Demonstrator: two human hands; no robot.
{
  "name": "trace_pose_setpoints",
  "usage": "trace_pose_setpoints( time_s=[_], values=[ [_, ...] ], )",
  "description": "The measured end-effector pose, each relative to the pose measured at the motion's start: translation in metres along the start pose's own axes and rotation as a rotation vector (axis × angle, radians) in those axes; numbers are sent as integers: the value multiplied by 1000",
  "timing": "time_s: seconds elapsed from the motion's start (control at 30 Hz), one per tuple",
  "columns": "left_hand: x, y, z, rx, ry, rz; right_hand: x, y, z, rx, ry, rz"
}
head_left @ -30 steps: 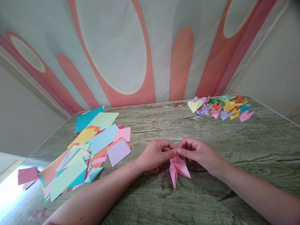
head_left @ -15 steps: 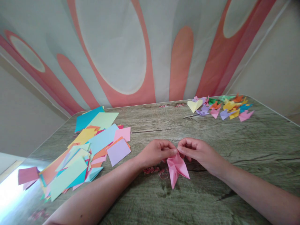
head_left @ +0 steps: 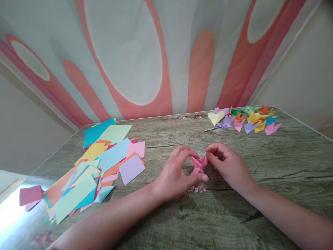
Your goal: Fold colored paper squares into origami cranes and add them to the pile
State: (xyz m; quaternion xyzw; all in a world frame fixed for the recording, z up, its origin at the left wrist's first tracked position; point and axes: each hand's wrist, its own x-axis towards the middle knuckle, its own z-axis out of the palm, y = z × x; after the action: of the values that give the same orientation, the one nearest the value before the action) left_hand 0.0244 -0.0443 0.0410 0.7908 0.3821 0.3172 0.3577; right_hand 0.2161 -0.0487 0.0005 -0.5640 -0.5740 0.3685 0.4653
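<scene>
1. Pink folded paper [head_left: 199, 164] sits between our two hands, just right of the frame's centre and a little below it.
2. Our left hand [head_left: 173, 173] spreads around the paper, its fingers [head_left: 186, 151] at the upper left point and its thumb [head_left: 198, 178] along the lower edge, grasping it between them.
3. Our right hand [head_left: 231, 165] pinches the paper's right-hand point between thumb and fingers.
4. At the left of the frame, we have coloured sheets [head_left: 76, 198] overlapping on the worktop [head_left: 166, 225], a lilac one [head_left: 131, 169] nearest our left hand.
5. Toward the upper right, we see small folded figures [head_left: 253, 117] bunched together, with a pale yellow heart [head_left: 216, 118] at their left end.
</scene>
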Motion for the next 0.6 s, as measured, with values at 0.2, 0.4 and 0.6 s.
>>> trace_pose_setpoints(
  time_s=[0.2,0.4,0.6],
  values=[
    [3,-9,8,72,90,-65,-5,-2,1,-77,-43,-20],
    [11,-27,-4,-179,25,-305,-3,-1,2,-95,-170,-152],
    [13,-39,-7,-634,-75,-424,-2,-2,0,-87,-195,-176]
  ],
)
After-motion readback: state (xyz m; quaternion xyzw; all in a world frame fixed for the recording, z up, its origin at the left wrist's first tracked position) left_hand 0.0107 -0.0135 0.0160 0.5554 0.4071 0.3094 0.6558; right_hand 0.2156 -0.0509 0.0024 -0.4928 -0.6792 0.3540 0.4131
